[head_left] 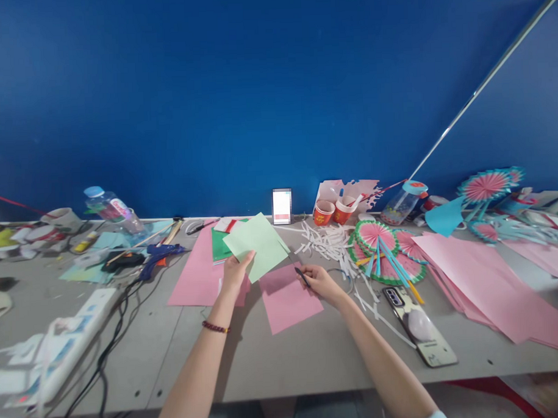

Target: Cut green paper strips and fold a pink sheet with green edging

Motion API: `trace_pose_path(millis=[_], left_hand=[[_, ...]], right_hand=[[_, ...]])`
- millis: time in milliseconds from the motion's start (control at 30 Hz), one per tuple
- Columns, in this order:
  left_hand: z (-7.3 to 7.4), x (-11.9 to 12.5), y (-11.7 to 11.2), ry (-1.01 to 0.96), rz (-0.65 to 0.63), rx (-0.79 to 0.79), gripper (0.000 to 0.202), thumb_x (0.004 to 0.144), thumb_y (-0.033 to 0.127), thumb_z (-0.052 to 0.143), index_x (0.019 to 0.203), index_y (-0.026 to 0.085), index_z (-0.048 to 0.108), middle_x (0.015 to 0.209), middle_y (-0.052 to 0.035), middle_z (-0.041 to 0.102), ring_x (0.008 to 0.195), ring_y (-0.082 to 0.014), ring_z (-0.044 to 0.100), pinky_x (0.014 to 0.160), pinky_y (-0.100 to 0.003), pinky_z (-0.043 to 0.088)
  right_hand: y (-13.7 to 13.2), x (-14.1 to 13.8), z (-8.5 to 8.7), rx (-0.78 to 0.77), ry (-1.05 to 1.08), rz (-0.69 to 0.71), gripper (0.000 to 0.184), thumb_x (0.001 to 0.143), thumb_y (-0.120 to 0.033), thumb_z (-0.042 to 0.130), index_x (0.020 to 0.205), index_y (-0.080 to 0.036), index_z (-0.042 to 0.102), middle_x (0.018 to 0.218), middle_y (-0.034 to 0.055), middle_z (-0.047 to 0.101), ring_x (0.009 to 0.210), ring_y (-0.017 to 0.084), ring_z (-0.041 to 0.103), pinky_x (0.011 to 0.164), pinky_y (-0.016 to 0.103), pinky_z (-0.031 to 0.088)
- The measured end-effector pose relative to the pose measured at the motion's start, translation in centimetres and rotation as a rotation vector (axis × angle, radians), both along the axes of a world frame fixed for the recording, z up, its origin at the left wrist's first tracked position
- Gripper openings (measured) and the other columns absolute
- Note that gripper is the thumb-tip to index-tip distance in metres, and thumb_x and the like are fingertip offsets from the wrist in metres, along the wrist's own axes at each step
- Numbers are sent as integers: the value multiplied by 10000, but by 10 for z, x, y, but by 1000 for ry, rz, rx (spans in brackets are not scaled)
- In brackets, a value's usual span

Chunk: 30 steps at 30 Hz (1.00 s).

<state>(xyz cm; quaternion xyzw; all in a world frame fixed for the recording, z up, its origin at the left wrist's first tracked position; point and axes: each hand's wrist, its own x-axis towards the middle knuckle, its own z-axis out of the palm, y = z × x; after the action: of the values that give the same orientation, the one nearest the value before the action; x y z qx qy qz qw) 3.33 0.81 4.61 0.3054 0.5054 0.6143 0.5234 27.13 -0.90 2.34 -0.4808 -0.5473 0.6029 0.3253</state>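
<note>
My left hand [239, 270] pinches the lower left edge of a light green sheet of paper [260, 246], holding it up above the table. My right hand [322, 280] is closed around the dark handles of a pair of scissors [301, 275]. Their thin blades point up and left to the right edge of the green sheet; whether they are open there is too small to tell. Beneath lies a square pink sheet [294, 303], partly shaded. A larger pink sheet [190, 279] and a green packet [220, 246] lie to the left, partly covered by the green sheet.
White paper strips [326, 241], red paper cups [323, 212] and watermelon-patterned paper fans [378, 239] stand right of centre. A phone [434, 344] and pink sheets [487, 281] lie further right. A power strip [77, 338], black cables, a blue glue gun [155, 259] and a bottle [112, 209] occupy the left.
</note>
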Motion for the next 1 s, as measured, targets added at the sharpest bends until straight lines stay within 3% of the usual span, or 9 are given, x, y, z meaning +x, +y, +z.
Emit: trace_pose_path(millis=[633, 1000], left_hand=[[-4, 3, -3, 77, -98, 24, 507, 539, 412, 826, 904, 77, 718, 890, -152, 726, 758, -264, 687, 661, -333, 526], [-5, 4, -2, 57, -69, 10, 486, 521, 400, 836, 871, 84, 721, 869, -144, 730, 751, -256, 684, 650, -325, 526]], right_hand=[[-1, -2, 5, 27, 26, -19, 328, 731, -484, 617, 776, -168, 541, 546, -58, 524, 348, 29, 358, 330, 170, 218], [-4, -2, 11, 35, 13, -18, 314, 738, -478, 613, 753, -172, 544, 524, -72, 507, 335, 29, 347, 325, 177, 215]])
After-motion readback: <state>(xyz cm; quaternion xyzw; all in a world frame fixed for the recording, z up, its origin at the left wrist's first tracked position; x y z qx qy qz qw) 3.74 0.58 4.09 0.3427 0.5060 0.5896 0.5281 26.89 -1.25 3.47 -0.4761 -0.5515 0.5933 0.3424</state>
